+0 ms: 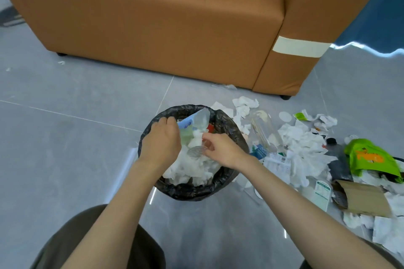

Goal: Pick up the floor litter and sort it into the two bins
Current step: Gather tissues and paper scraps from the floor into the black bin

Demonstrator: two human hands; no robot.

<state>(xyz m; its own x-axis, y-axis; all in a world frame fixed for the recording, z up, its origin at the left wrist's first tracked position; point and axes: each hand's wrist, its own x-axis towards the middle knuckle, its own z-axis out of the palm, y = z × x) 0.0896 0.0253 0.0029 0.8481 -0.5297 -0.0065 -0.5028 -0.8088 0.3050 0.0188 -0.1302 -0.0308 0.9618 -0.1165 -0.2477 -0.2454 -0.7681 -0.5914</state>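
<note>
Fingers (171,120) of the left hand (161,144) grip the plastic bottle (202,118) above the bin (228,125), base uppermost; the right hand (220,150) curls at its lower neck, hold undeterminable.

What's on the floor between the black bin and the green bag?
Head view: a clear bottle, crumpled white tissues and a dark bottle lie there.

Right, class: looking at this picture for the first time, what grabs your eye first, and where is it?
In the centre, the left hand grips a plastic bottle over the black-lined bin stuffed with white tissue, the right hand at its lower end. To the right, a litter heap with a green bag sprawls beside it.
</note>
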